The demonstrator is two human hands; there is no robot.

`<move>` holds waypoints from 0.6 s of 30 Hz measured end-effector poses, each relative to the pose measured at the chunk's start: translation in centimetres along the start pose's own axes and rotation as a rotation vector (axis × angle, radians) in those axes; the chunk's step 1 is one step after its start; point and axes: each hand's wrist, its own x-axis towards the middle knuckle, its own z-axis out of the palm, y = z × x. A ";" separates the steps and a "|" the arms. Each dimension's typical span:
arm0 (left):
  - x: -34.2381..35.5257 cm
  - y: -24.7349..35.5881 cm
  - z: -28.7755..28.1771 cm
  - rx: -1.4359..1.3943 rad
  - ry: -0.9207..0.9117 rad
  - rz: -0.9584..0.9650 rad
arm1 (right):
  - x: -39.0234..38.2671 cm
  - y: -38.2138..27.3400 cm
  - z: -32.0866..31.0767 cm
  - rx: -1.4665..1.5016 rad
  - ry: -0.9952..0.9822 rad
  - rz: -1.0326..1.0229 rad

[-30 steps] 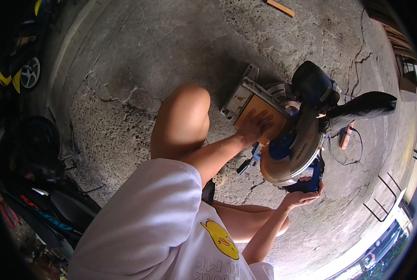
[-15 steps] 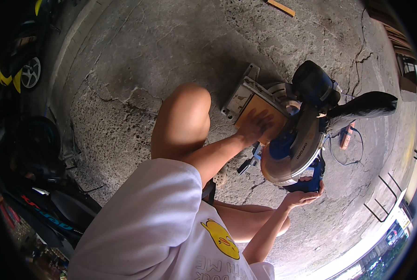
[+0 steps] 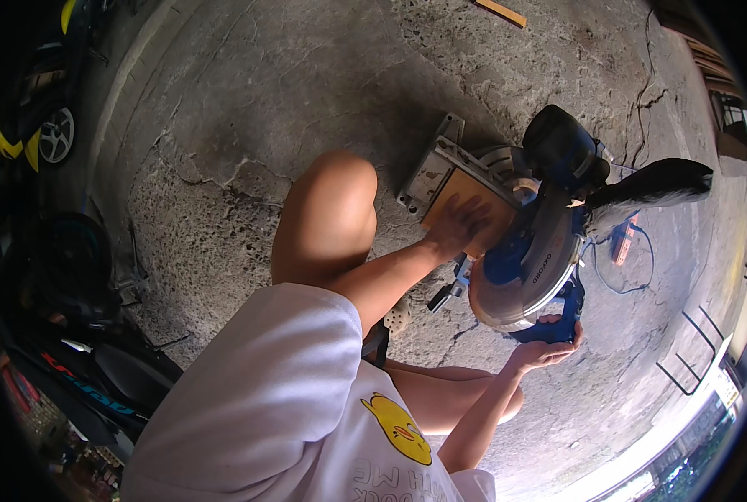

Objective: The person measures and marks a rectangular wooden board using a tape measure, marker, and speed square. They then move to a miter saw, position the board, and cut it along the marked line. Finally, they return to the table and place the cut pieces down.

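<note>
My left hand (image 3: 459,224) lies flat, fingers spread, on a thin brown wooden board (image 3: 467,186). The board rests on the metal base of a blue and grey miter saw (image 3: 549,259), which stands on the ground. At the saw's near end, my right hand (image 3: 547,353) is wrapped round the blue handle (image 3: 569,314). The round blade guard (image 3: 499,305) hangs beside the board, close to my left fingers. Where the blade meets the board is hidden by the saw's head.
A black dust bag (image 3: 662,191) sticks out to the right of the saw. Beyond it lie an orange power strip (image 3: 624,241) and a blue cord. My bent knee (image 3: 336,184) is left of the base. A wood strip (image 3: 501,12) lies far off; a motorcycle (image 3: 97,368) stands left.
</note>
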 end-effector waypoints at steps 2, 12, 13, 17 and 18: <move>0.0 0.0 -0.2 0.026 0.003 0.002 | 0.0 0.2 0.1 -0.013 0.028 -0.015; 0.0 0.0 -0.9 0.004 0.004 -0.003 | 0.0 -0.2 0.1 -0.074 0.002 -0.015; -0.1 0.0 -0.9 0.002 0.001 -0.003 | -0.1 -0.2 0.1 -0.065 0.005 -0.009; 0.0 0.0 -1.2 -0.006 -0.029 0.012 | -0.1 -0.1 0.0 -0.061 0.016 0.000; 0.0 0.0 -1.0 -0.004 -0.022 0.007 | -0.1 0.0 0.0 -0.064 0.015 -0.003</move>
